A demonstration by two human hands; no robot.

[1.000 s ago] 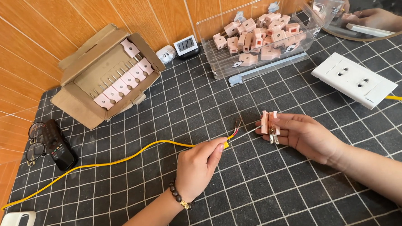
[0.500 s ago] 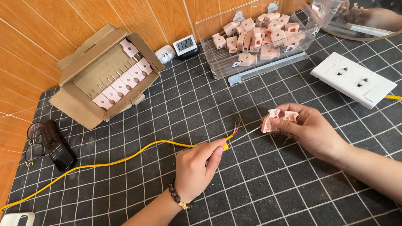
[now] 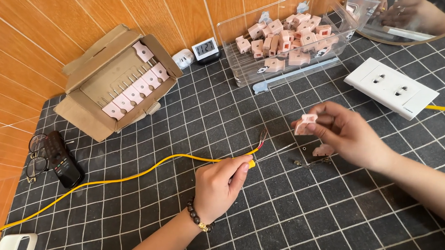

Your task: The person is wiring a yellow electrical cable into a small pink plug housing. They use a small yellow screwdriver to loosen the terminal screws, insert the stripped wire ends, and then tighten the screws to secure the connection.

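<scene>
Two hands busy: L hand point(image 3: 220, 182) pinches yellow wire point(image 3: 134, 175) nr its stripped end, long axis running left-right, tip aimed up-right twd pink connector point(image 3: 305, 124) gripped by R hand point(image 3: 345, 134), close, apart.

Open cardboard box point(image 3: 88, 93) with a row of pink parts, seen at left | clear plastic bin point(image 3: 328, 15) of pink pieces set against the wood wall | small digital clock point(image 3: 205, 48) between them | white double socket plate point(image 3: 390, 87) at right | black remote point(image 3: 63, 159) and glasses point(image 3: 34, 155) laid at far left
</scene>
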